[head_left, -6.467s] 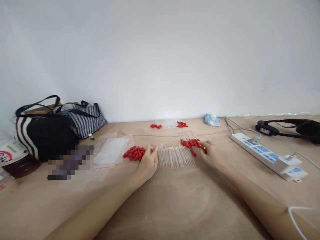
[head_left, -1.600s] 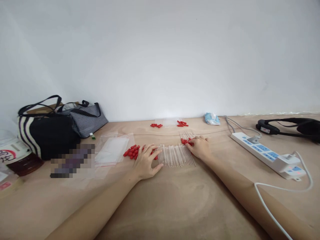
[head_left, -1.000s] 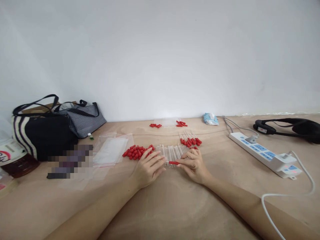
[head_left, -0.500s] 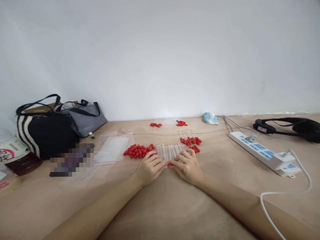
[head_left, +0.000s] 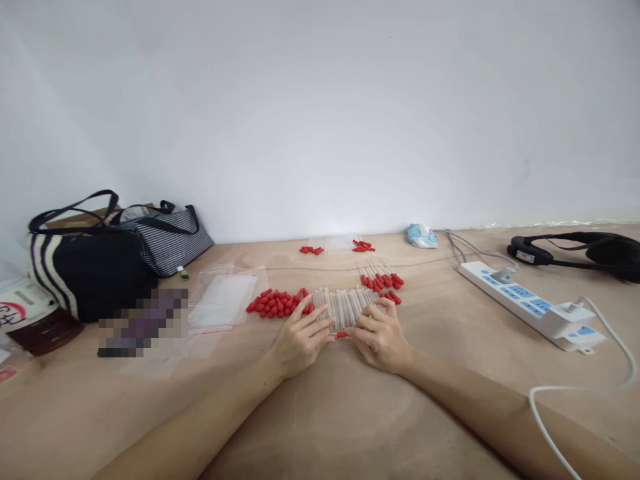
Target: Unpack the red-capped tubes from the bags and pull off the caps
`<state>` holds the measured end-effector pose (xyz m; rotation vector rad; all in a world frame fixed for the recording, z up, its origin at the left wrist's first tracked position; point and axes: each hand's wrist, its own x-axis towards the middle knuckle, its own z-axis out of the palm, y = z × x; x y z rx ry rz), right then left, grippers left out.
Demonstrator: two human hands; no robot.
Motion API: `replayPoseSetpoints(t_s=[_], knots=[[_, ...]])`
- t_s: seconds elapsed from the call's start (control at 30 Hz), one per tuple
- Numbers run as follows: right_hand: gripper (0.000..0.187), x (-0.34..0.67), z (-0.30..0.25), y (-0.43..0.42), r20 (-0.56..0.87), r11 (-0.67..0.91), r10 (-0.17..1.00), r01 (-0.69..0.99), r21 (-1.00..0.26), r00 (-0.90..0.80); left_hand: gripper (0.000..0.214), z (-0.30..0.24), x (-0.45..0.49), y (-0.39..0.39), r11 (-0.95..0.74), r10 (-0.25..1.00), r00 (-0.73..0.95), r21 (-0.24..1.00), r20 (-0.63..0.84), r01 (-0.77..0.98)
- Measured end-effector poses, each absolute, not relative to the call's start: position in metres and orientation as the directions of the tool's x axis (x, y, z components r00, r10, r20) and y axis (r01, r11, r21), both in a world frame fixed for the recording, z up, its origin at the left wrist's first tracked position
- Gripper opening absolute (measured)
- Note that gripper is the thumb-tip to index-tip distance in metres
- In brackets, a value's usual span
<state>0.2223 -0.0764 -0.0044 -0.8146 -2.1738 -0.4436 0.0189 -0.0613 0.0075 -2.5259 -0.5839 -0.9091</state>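
Observation:
A small red rubber dropper bulb (head_left: 341, 335) lies sideways between my hands, just in front of a row of clear glass dropper tubes (head_left: 343, 307). My right hand (head_left: 383, 337) is closed, its fingertips pinching the bulb's right end. Opposite it, my left hand (head_left: 301, 340) has thumb and fingers bent together close to the bulb's left end; what they hold is hidden. One of its fingers reaches up beside the tubes' left edge. Left of the tubes is a pile of red bulbs (head_left: 274, 303). Behind my right hand lie droppers with red bulbs fitted (head_left: 385, 280).
Clear zip bags (head_left: 220, 300) lie left of the bulbs, near a blurred-out object (head_left: 145, 323). Two bags, one black (head_left: 95, 273) and one striped (head_left: 175, 240), stand farther left. A power strip (head_left: 525, 303) with cables, a tissue pack (head_left: 421, 235) and a black headset (head_left: 575, 253) are right.
My hands have drawn slightly apart and the left fingers have spread a little, so more of the red bulb between them shows. The view has shifted slightly.

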Motion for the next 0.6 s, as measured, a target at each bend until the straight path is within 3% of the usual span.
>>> replayPoseSetpoints(t_s=[0.33,0.47,0.6], knots=[[0.016,0.238,-0.006,-0.078,0.778,0.713,0.436,0.701,0.009,-0.453,0.014,0.01,0.005,-0.058,-0.835,0.211,0.682,-0.234,0.7,0.499],[0.012,0.257,-0.009,-0.07,0.809,0.627,0.519,0.767,-0.139,-0.278,0.014,0.014,-0.018,-0.054,-0.749,0.319,0.579,-0.175,0.75,0.639],[0.02,0.262,-0.014,-0.055,0.794,0.669,0.585,0.653,-0.356,-0.166,0.021,0.011,-0.017,-0.054,-0.701,0.471,0.489,-0.025,0.734,0.713]])
